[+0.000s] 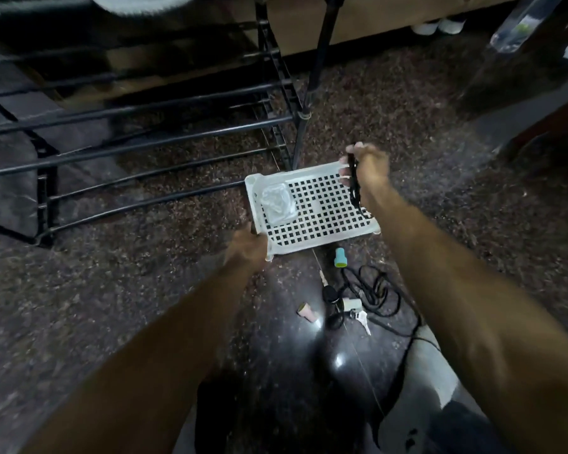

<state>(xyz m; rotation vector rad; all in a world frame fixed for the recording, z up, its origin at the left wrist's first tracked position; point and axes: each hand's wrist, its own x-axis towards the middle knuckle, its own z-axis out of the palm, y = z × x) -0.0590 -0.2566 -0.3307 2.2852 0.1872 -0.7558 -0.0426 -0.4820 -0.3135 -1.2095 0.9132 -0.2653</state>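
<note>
- Position: white perforated tray [312, 208] sits low over the speckled floor [423, 126], just beside the near right corner of a black bar rack [145, 126]. Whether its feet touch the floor cannot be told.
- Left hand [248, 247]: grips the tray's near left corner, with the fingers curled under the rim. The picture is blurred here, so single fingers cannot be made out.
- Right hand [368, 168]: at the tray's far right rim, with the fingers curled round a narrow black object [353, 188] that runs along that edge. The fingertips lie against the rim.
- Load: a crumpled clear plastic bag [277, 203] lies on the left part of the tray's grid.
- Floor items, near side of the tray: a teal cylinder [340, 258] just beside the near edge. Further toward the person are a tangled black cable [374, 290], a bunch of keys [361, 317] and a pink cylinder [306, 312], the last lying apart to the left.
</note>
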